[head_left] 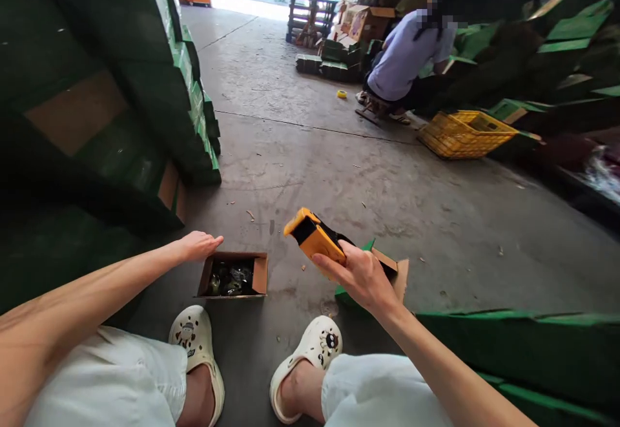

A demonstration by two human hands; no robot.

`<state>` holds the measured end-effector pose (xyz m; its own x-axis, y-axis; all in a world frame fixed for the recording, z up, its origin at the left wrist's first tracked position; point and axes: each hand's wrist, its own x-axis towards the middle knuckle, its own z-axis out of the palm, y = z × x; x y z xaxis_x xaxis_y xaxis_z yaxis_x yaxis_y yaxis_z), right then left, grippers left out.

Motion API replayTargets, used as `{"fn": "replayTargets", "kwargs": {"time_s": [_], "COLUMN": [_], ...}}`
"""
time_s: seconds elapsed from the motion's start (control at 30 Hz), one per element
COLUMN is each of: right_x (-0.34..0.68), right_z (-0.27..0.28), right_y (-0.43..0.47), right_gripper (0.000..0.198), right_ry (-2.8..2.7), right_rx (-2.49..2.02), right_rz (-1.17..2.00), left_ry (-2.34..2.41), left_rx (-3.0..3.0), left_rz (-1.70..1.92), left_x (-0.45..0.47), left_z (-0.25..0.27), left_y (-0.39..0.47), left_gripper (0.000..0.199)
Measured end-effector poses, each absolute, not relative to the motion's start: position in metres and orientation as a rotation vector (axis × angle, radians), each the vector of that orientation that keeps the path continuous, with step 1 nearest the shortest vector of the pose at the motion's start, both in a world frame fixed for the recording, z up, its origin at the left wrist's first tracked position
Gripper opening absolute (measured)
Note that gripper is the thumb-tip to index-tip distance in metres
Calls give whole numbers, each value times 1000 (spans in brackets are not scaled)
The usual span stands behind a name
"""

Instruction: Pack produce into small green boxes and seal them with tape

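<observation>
On the floor in front of my feet stands an open cardboard box (260,274) with dark items in clear plastic inside. My left hand (198,246) is at its upper left corner, fingers stretched out and holding nothing; whether it touches the rim I cannot tell. My right hand (363,273) grips a yellow-and-black box-shaped thing (320,241), tilted up to the left above the floor. Its exact kind is unclear. Partly hidden behind that hand and wrist, another open green-and-brown carton (401,277) rests on the floor.
Green cartons are stacked at the left (145,91), and a green carton (513,343) lies at the lower right. Farther off, a person (409,59) sits low beside a yellow basket (467,135). A yellow tape roll (341,94) and scattered scraps lie on the concrete floor (290,156).
</observation>
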<state>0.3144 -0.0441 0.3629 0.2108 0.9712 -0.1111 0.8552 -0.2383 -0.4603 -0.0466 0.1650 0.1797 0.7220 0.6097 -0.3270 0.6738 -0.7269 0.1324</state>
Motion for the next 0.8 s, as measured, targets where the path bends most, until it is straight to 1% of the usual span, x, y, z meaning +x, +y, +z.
{"fn": "replayTargets", "kwargs": {"time_s": [0.07,0.1,0.23,0.33,0.4,0.5,0.63,0.7,0.8], "right_x": [313,313,316,316,313,304,294,293,298], "right_z": [350,344,317,306,305,313,327,331,334], "right_y": [-41,-40,-37,-34,-33,-30,-26,-25,-27], "right_gripper": [51,50,51,53,55,56,55,55,55], "right_ry": [-1736,-1734,-1665,-1608,-1593,-1570,-1511,-1516,-1562], "right_rx": [-2220,-2233,-2325,-2362,-2347,-2271,-2167,-2146,-2138], "right_rz": [627,666,816,944,992,1041,1152,1137,1047], "left_ry": [1131,1135,965,843,829,851,836,845,908], "left_rx": [2626,2592,2435,2399,2415,2466,2541,2556,2574], "left_rz": [-463,-511,-579,-565,-531,-480,-423,-421,-412], "left_x": [-53,-53,-38,-23,-14,-3,9,12,13], "left_z": [180,181,175,161,152,143,137,133,126], "left_y": [172,173,157,127,108,90,85,82,73], "left_gripper": [29,29,19,21,23,22,14,19,19]}}
